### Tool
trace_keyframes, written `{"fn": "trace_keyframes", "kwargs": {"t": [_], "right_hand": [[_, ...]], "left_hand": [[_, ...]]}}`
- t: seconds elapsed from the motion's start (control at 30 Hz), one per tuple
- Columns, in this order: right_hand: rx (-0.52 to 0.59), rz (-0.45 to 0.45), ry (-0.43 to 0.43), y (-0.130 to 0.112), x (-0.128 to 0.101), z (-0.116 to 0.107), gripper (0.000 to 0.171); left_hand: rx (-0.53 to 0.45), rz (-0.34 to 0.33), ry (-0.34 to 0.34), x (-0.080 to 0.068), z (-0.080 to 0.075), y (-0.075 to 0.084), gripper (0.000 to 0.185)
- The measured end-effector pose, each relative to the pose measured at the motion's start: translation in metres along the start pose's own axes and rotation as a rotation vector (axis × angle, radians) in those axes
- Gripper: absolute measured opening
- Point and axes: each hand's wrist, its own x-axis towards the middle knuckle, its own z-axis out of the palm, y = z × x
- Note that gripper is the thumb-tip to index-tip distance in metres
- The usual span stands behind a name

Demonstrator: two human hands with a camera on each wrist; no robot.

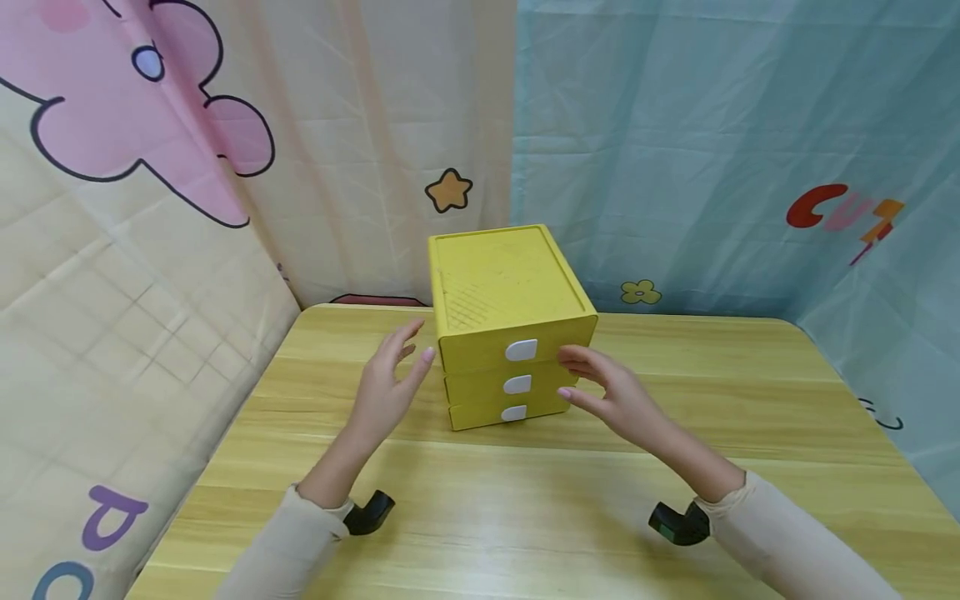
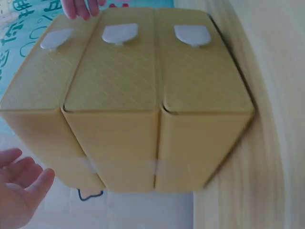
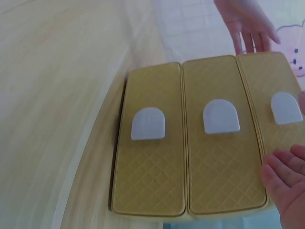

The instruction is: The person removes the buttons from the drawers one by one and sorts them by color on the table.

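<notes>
A yellow box of three stacked drawers (image 1: 498,279) stands on the wooden table, each drawer front bearing a white rounded handle (image 1: 521,350). My left hand (image 1: 386,383) is held beside the box's left front edge, fingers loosely bent and thumb apart, with nothing in it. On the other side, my right hand (image 1: 611,396) hovers in front of the right part of the drawer fronts, thumb and fingers spread and holding nothing. In the right wrist view all three drawer fronts (image 3: 217,167) are closed. The left wrist view shows the box's side wall (image 2: 128,148) near the left hand (image 2: 21,191).
The wooden table (image 1: 480,500) extends in front of and to both sides of the box. Printed curtains hang behind it, a beige one (image 1: 337,167) and a light blue one (image 1: 660,150). Black wrist cameras (image 1: 369,512) project below the forearms.
</notes>
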Motion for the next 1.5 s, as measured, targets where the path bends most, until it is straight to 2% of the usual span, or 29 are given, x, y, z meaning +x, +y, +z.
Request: {"fn": "trace_keyframes", "kwargs": {"t": [0.13,0.2,0.3,0.37,0.5,0.67,0.83,1.0,1.2,1.5], "right_hand": [[0.038,-0.006,0.035,-0.003,0.008,0.01,0.045],[0.062,-0.01,0.054,-0.004,0.012,0.015,0.044],[0.12,0.0,0.08,-0.016,0.017,0.021,0.038],[0.176,0.019,0.102,-0.018,0.019,0.027,0.035],[0.25,0.041,0.172,-0.012,0.024,0.037,0.029],[0.273,0.07,0.267,-0.007,0.028,0.044,0.022],[0.318,0.112,0.316,-0.017,0.031,0.044,0.013],[0.327,0.125,0.34,-0.035,0.029,0.042,0.008],[0.312,0.14,0.352,-0.041,0.017,0.042,0.006],[0.334,0.121,0.321,-0.031,-0.018,0.044,0.007]], "left_hand": [[-0.217,-0.158,-0.019,0.012,0.004,0.011,0.05],[-0.268,-0.229,-0.041,0.016,0.004,0.023,0.052],[-0.32,-0.283,-0.055,0.02,0.004,0.037,0.051],[-0.358,-0.292,-0.056,0.021,0.005,0.037,0.049],[-0.406,-0.297,-0.05,0.022,0.009,0.022,0.05],[-0.421,-0.293,-0.044,0.022,0.009,0.02,0.053],[-0.424,-0.299,-0.04,0.023,0.009,0.02,0.055],[-0.427,-0.315,-0.043,0.022,0.009,0.02,0.055],[-0.446,-0.321,-0.044,0.022,0.01,0.019,0.055],[-0.447,-0.328,-0.021,0.024,0.009,0.02,0.054]]}}
